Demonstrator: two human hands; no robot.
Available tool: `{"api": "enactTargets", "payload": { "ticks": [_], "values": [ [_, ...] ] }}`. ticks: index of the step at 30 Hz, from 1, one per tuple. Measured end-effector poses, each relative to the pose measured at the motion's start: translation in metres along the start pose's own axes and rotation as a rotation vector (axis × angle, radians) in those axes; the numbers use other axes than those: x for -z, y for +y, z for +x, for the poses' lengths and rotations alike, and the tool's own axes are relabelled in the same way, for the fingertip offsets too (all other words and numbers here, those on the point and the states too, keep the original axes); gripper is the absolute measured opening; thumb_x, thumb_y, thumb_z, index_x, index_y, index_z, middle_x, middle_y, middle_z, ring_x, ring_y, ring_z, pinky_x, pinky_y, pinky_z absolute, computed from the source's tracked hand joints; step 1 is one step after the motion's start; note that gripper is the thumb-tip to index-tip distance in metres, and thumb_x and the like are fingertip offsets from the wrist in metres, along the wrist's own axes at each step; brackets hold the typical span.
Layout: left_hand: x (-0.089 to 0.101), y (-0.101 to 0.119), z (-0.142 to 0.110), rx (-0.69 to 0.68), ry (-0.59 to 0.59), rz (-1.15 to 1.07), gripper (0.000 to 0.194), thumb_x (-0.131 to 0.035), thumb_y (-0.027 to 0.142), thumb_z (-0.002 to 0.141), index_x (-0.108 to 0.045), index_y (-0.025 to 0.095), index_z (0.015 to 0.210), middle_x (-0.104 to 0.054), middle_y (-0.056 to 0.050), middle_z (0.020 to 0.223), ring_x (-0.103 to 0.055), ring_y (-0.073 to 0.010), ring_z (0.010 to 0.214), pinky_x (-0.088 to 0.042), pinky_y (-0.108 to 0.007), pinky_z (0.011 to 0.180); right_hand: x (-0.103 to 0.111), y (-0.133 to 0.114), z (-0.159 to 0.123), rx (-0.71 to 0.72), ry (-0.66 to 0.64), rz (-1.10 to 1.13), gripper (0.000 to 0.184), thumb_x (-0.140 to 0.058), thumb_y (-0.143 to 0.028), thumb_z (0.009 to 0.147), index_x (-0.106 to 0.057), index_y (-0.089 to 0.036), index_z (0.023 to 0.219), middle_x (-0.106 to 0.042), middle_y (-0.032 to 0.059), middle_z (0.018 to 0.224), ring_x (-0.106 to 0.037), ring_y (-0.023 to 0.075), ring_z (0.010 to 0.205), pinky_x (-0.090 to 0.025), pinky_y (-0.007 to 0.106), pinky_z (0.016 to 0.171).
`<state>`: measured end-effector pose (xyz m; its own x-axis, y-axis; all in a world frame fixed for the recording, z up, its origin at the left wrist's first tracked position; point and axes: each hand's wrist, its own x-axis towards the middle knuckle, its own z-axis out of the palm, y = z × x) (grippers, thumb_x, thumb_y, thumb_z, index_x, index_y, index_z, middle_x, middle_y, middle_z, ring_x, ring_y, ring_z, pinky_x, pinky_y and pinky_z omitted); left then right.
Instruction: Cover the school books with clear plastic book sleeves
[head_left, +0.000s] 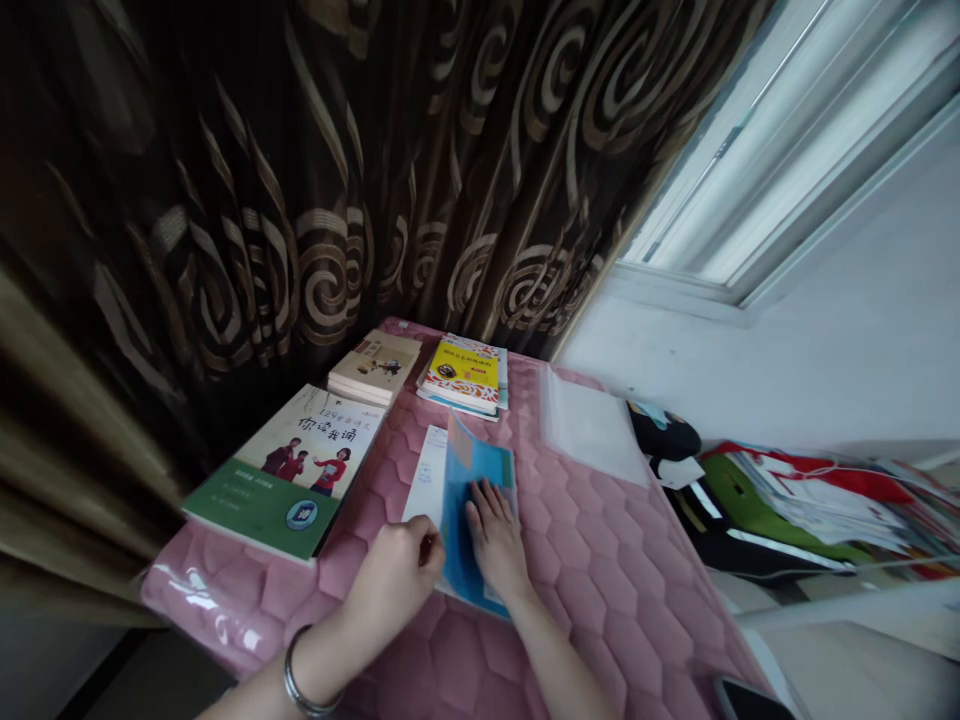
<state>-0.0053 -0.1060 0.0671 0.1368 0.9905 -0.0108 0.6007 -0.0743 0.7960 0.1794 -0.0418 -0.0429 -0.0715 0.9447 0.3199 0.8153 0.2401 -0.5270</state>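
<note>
A booklet with a blue cover (pixel 454 520) lies on the pink table, its cover partly turned over and the upper corner lifted. A white page (pixel 427 475) with handwriting shows along its left side. My right hand (pixel 496 540) rests flat on the blue cover, fingers stretched out. Beside the lower left of the cover, my left hand (pixel 401 570) is curled closed, a metal bangle (pixel 296 675) on its wrist. Its fingertips are turned away, so what they pinch, if anything, is hidden.
A large green-and-white book (pixel 296 470) lies at left, near beige books (pixel 376 365) and a yellow-covered stack (pixel 461 372). Clear plastic sheets (pixel 589 425) lie at right on the quilted tablecloth (pixel 585 560). Bags and papers (pixel 787 490) stand beyond; a phone-like object (pixel 750 698) sits at the near edge.
</note>
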Motion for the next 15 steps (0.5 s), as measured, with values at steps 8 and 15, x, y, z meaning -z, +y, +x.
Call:
{"api": "enactTargets", "payload": {
  "ticks": [8,15],
  "values": [
    [0.002,-0.007,0.000,0.065,0.021,0.268,0.023,-0.046,0.021,0.092,-0.062,0.020,0.074,-0.072,-0.006,0.074,-0.067,-0.0175,0.067,-0.036,-0.025,0.058,-0.001,-0.003,-0.002,-0.001,-0.035,-0.094,0.064,-0.027,-0.056,0.099,-0.053,-0.014,0.139,-0.045,0.0120,0.149,-0.030,0.0285,0.145,-0.025,0.053,0.118],
    [0.018,-0.027,0.008,0.194,-0.105,0.500,0.024,-0.046,0.023,0.090,-0.067,0.019,0.080,-0.075,-0.011,0.086,-0.072,-0.0256,0.084,-0.043,-0.028,0.066,-0.004,-0.004,-0.003,-0.022,-0.020,-0.138,0.065,-0.025,-0.059,0.098,-0.056,-0.017,0.138,-0.047,0.0102,0.148,-0.031,0.0312,0.143,-0.029,0.053,0.115]
  ]
}}
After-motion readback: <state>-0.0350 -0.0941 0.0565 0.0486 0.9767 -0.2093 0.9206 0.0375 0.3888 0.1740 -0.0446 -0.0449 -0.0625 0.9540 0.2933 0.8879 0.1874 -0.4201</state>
